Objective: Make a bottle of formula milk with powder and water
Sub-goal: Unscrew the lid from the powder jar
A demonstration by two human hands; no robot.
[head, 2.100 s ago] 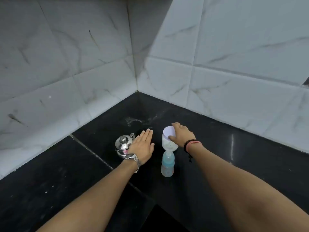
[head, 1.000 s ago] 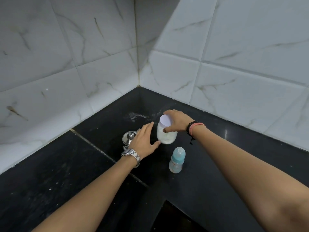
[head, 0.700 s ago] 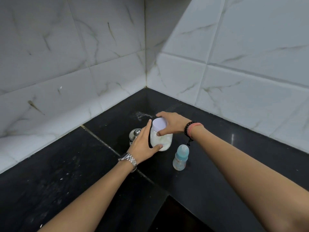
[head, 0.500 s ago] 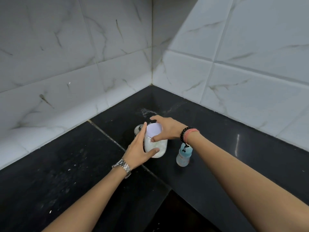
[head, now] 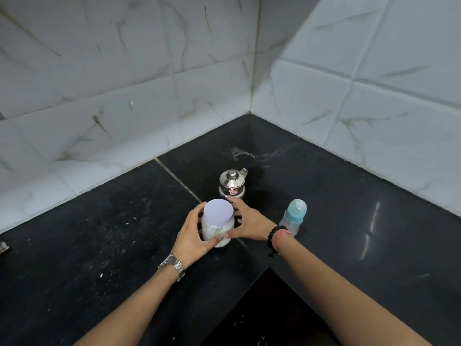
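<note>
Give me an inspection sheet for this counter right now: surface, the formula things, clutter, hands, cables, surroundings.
Surface: black stone counter, dusted with pale specks; a whitish smear near the corner.
Job's things: powder jar with pale lilac lid on, white powder inside; baby bottle upright with blue collar and clear cap on, to the right; steel lidded pot behind the jar.
Clutter: a small metallic object at the left edge, too cut off to identify.
Hands: left hand and right hand both have a grip on the jar's sides; watch on the left wrist, bead and pink bands on the right.
Cables: nothing seen.
Surroundings: white marbled wall tiles meeting in a corner.
</note>
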